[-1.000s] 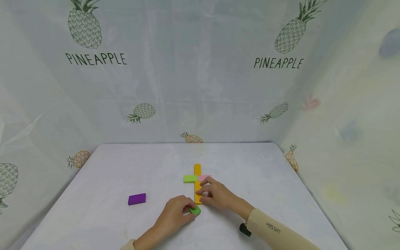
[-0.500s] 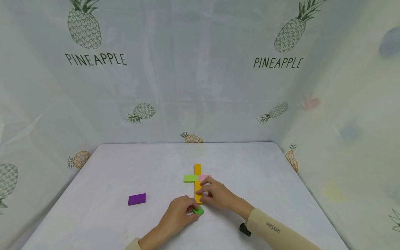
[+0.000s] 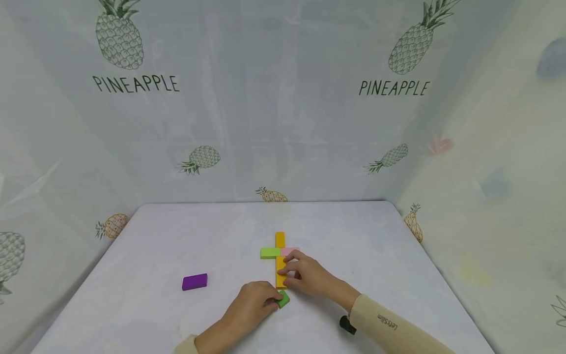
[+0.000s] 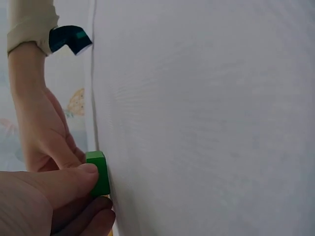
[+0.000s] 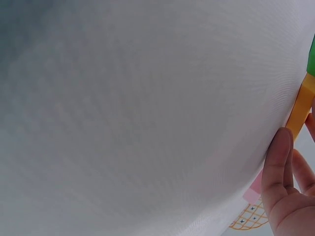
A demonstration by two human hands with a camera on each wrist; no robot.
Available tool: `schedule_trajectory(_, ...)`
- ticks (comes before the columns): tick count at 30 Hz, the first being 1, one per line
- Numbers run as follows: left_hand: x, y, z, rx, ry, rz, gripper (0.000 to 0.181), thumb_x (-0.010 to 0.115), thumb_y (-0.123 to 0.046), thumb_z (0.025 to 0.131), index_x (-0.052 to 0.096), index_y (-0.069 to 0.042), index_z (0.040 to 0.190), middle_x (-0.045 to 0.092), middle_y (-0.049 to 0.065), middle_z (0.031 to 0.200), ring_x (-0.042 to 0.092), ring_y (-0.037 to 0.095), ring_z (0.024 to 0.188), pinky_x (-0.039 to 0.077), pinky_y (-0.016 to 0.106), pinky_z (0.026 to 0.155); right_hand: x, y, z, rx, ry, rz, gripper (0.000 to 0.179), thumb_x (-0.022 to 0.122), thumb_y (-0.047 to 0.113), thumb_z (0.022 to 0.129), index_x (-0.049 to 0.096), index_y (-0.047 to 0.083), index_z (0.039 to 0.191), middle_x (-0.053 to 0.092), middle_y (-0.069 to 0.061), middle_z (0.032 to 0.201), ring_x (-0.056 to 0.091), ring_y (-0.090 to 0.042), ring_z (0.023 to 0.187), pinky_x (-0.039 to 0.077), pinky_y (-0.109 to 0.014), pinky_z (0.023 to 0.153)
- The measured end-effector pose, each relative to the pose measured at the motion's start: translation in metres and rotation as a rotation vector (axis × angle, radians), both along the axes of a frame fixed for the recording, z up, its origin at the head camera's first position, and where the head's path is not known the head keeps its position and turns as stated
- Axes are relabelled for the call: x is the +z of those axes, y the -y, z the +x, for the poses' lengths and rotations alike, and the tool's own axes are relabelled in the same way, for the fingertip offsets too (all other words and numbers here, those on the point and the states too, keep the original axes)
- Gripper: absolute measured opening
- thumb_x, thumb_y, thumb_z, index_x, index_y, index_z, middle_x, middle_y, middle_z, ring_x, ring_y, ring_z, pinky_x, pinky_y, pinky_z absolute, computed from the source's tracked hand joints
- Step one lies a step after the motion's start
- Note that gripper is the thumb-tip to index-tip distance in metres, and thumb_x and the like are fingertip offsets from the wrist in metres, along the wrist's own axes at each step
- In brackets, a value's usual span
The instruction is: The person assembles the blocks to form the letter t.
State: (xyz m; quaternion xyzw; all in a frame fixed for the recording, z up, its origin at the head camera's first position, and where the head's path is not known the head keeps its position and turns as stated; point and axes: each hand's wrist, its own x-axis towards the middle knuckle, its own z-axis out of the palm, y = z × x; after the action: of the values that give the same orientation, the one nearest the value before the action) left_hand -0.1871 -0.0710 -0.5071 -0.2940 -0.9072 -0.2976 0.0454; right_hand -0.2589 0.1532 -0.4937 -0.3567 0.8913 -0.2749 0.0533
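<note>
My left hand (image 3: 251, 307) pinches a small green block (image 3: 284, 299) between thumb and fingers, just in front of the near end of a longer orange block (image 3: 280, 264). In the left wrist view the thumb lies on the side of that green block (image 4: 102, 174). My right hand (image 3: 309, 276) holds the orange block, thumb on its right side and fingertips over it; the right wrist view shows thumb and fingers around the orange block (image 5: 301, 105). Beyond it, a light green block (image 3: 269, 253), a partly covered pink block (image 3: 289, 251) and another orange piece (image 3: 280, 239) form a cross.
A purple block (image 3: 194, 281) lies apart on the left of the white table (image 3: 221, 226). By the right sleeve sits a black wrist device (image 3: 347, 325). A pineapple-print cloth (image 3: 283, 108) hangs behind and around the table.
My left hand has slid slightly right with the green block and turned it, its corner now toward the orange block's near end. My right hand has stayed in place.
</note>
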Motion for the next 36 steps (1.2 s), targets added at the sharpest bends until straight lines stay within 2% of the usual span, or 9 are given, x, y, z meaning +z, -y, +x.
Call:
schedule_trajectory(8,0.0045,-0.0046,-0.0031,-0.007,-0.025,-0.003,0.009,0.088,-0.011,0.088,0.086,-0.015,0.096,0.079,-0.011,0.093,0.069,0.0,0.089,0.06,0.025,0.082,0.0003,0.0005,-0.0014,-0.008,0.001,-0.001,0.027,0.079,0.017,0.098,0.08,0.011,0.125,0.059,-0.012,0.135,0.054,0.002,0.073,0.053,-0.017,0.075)
schedule_trajectory(14,0.0039,-0.0073,-0.0054,0.006,0.001,-0.015,0.01,0.089,-0.015,0.087,0.086,-0.016,0.096,0.078,-0.012,0.092,0.068,-0.002,0.087,0.059,0.026,0.082,-0.0002,0.0004,-0.0013,-0.01,0.0,-0.004,0.027,0.079,0.017,0.098,0.079,0.011,0.125,0.059,-0.012,0.136,0.054,0.002,0.073,0.052,-0.017,0.075)
schedule_trajectory(20,0.0029,-0.0088,-0.0065,0.009,0.019,0.015,0.011,0.09,-0.015,0.086,0.086,-0.016,0.095,0.078,-0.012,0.091,0.068,-0.002,0.087,0.06,0.025,0.081,0.0005,0.0004,-0.0001,-0.01,0.005,-0.011,0.028,0.079,0.017,0.098,0.079,0.011,0.125,0.059,-0.012,0.136,0.054,0.002,0.073,0.052,-0.017,0.074)
schedule_trajectory(36,-0.0014,-0.0091,-0.0089,0.008,-0.037,0.021,0.011,0.091,-0.014,0.085,0.085,-0.017,0.093,0.077,-0.014,0.089,0.068,-0.003,0.087,0.059,0.026,0.082,-0.0035,-0.001,-0.0018,-0.005,-0.006,-0.005,0.028,0.08,0.019,0.098,0.08,0.013,0.125,0.06,-0.01,0.135,0.055,0.003,0.073,0.053,-0.017,0.075)
